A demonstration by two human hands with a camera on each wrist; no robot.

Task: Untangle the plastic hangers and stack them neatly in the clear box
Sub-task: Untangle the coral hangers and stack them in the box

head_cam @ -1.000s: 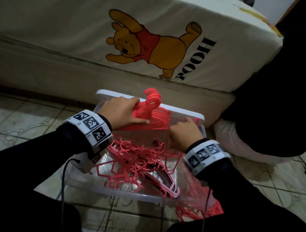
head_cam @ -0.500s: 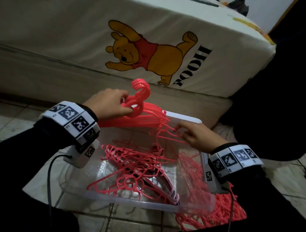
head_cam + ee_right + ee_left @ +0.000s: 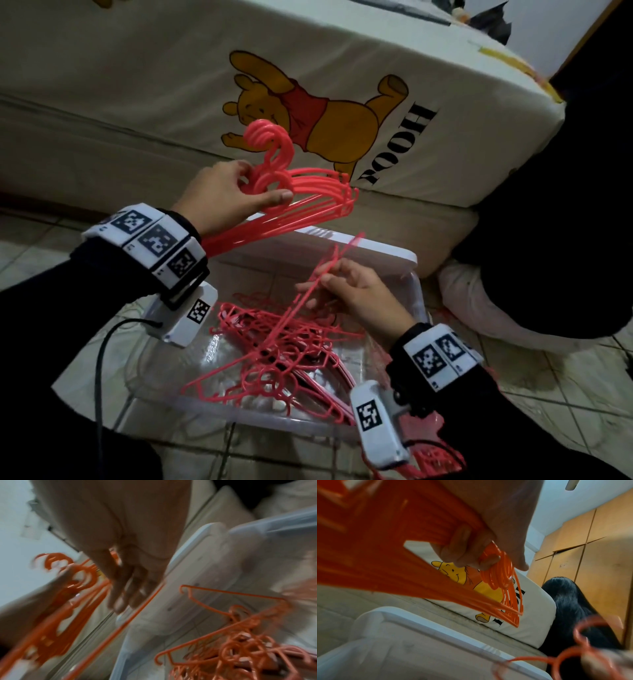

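Box [image 3: 394, 255]: tangled hangers [image 3: 281, 346] | left hand [image 3: 219, 198] grips bundle [image 3: 308, 195] | right hand [image 3: 356, 294] pinches one hanger [image 3: 308, 291]

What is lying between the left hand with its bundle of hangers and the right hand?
In the head view, between the left hand with its hanger bundle and the right hand lies only the clear box's white far rim.

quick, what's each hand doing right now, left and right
Left hand: closed, gripping the bundle of aligned hangers by the necks.
Right hand: closed, fingers pinching one loose hanger by its bar.
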